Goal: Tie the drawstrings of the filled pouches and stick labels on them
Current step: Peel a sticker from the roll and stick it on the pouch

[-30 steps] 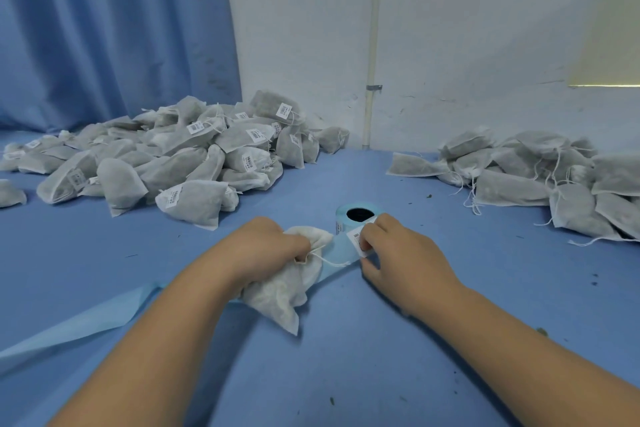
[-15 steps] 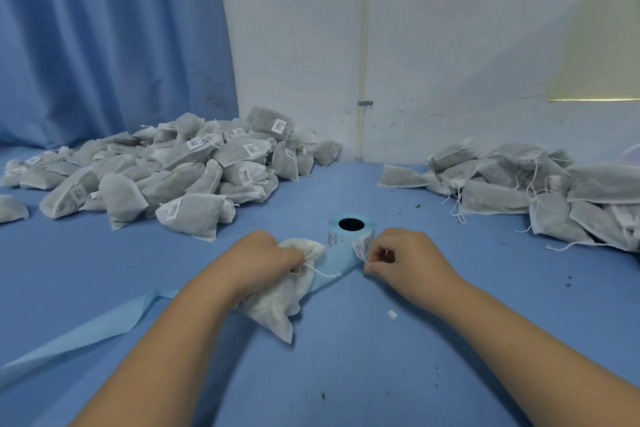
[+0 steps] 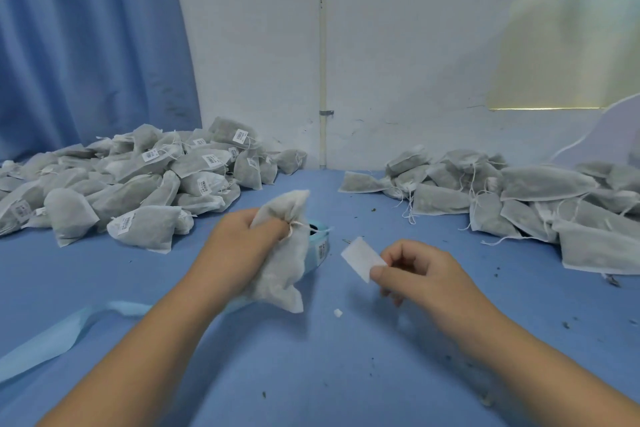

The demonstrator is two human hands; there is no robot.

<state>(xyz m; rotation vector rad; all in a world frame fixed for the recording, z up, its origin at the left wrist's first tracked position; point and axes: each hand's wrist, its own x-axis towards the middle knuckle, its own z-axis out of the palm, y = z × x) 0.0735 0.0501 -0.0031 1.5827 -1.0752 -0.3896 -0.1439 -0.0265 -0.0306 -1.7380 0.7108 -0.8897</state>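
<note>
The left hand (image 3: pixel 244 244) has its fingers curled tight round the neck of a filled white pouch (image 3: pixel 282 267), held up off the blue tabletop (image 3: pixel 311 374) with its body hanging down and its gathered mouth pointing up. The drawstring (image 3: pixel 298 225) shows as a small knot by the fingertips. The right hand (image 3: pixel 420 276), just beside it but apart, pinches a small white label (image 3: pixel 360 257) between thumb and forefinger, the other fingers curled under. The label sticks out toward the pouch without touching it.

Behind the pouch, partly hidden, stands the pale blue label roll (image 3: pixel 320 243), and its spent backing strip (image 3: pixel 55 336) trails off across the tabletop to the left. A tiny white scrap (image 3: pixel 337 313) lies between the two forearms.

Further back on the left is a heap of labelled pouches (image 3: pixel 145 180), barcodes showing. On the right is a heap of unlabelled pouches (image 3: pixel 519 194) with loose strings. A blue curtain (image 3: pixel 86 45) and a white wall (image 3: pixel 398 45) close the corner.
</note>
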